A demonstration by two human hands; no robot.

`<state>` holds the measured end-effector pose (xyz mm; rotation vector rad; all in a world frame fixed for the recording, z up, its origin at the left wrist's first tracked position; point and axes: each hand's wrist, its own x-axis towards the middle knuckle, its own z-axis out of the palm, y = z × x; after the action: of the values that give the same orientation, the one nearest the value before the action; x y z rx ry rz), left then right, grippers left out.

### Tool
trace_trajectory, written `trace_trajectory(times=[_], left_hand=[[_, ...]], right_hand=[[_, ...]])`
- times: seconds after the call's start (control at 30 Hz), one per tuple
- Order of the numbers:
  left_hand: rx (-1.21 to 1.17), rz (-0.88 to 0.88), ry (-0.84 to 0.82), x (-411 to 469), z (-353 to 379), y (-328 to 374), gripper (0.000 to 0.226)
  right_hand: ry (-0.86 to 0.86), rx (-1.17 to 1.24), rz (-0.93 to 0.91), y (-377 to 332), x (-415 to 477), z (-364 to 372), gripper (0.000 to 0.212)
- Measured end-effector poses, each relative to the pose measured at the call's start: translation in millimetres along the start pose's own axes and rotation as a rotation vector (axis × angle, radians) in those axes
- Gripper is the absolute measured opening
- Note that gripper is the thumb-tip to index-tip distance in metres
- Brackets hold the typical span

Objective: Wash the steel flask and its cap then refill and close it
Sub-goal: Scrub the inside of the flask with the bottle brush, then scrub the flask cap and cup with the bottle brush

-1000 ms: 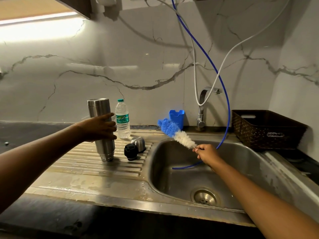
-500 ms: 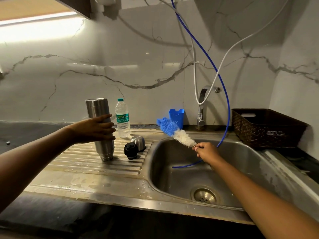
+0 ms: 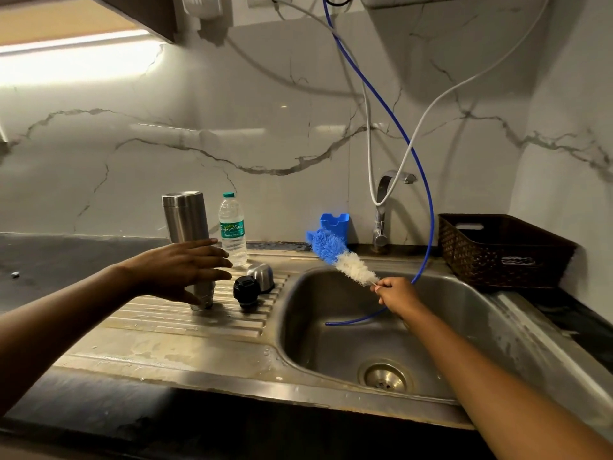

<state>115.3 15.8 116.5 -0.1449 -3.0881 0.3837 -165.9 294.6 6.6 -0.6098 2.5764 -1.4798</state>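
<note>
Head view, the only one I've got. The steel flask stands upright on the ribbed drainboard, long axis vertical, mouth up, cap off. It's left of the sink basin, so it sits squarely on my left side.

My left hand is right in front of its lower half, fingers straight and spread, not curled round it. Whether the palm touches the steel, I can't tell. My right hand is well apart from it, over the basin, pinching the wire stem of the bottle brush. The bristles point up and left, towards the flask.

So the left hand is clearly nearer. I judge the next move needs that open mouth and the brush tip brought into line.

The black stopper and the steel cap lie just beside the flask's base, touching each other.

Containers now:
- **Flask:** the inside is hidden from here.
- **Water bottle:** behind the flask, capped and looking nearly full.
- **Blue holder and brown basket:** I can't make out what is in them.
- **Basin:** the loose end of the blue hose lies in it.
</note>
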Motion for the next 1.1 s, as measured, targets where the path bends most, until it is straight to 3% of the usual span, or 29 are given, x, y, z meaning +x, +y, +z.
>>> trace_trajectory(times=[0.03, 0.13, 0.27, 0.4, 0.53, 0.67, 0.77, 0.83, 0.9, 0.97, 1.03, 1.1], left_hand=[[0.092, 0.034, 0.044, 7.8, -2.0, 7.4, 0.062], [0.140, -0.129, 0.108, 43.5, 15.2, 20.6, 0.052], [-0.192, -0.445, 0.175, 102.9, 38.5, 27.6, 0.053], [-0.372, -0.670, 0.013, 144.8, 50.4, 26.4, 0.065], [-0.384, -0.697, -0.058, 154.8, 57.6, 26.0, 0.055], [-0.366, -0.704, 0.082, 153.0, 56.4, 26.4, 0.041], [-0.409, -0.705, 0.393, 150.2, 49.1, 37.0, 0.043], [-0.688, -0.696, 0.662, 149.4, 42.3, 55.0, 0.044], [-1.330, -0.664, 0.853, 151.1, 38.7, 78.1, 0.040], [-1.956, -0.618, 0.885, 154.9, 42.5, 97.0, 0.031], [-2.226, -0.586, 0.860, 157.4, 50.8, 104.0, 0.024], [-2.275, -0.578, 0.872, 158.1, 58.1, 105.3, 0.023]], right_hand=[[0.001, 0.009, 0.009, 1.6, 0.1, -1.3, 0.022], [-0.006, -0.009, 0.032, 6.5, 1.1, -3.4, 0.021], [-0.012, -0.012, 0.041, 6.1, 3.6, -5.7, 0.018], [-0.007, -0.002, 0.036, 6.4, 8.0, -8.6, 0.016], [-0.015, -0.005, 0.039, 8.4, 11.4, -7.3, 0.016], [-0.014, -0.038, 0.041, 5.6, 12.4, -7.6, 0.016], [0.009, -0.071, 0.062, 0.6, 12.4, -6.8, 0.019], [0.051, -0.128, 0.052, -5.7, 10.5, -10.0, 0.023], [0.159, -0.322, -0.031, -15.7, 3.5, -20.8, 0.025], [0.303, -0.563, -0.187, -30.8, -7.5, -36.0, 0.026], [0.425, -0.726, -0.337, -52.3, -13.2, -49.0, 0.025], [0.503, -0.837, -0.451, -76.5, -6.2, -58.0, 0.021]])
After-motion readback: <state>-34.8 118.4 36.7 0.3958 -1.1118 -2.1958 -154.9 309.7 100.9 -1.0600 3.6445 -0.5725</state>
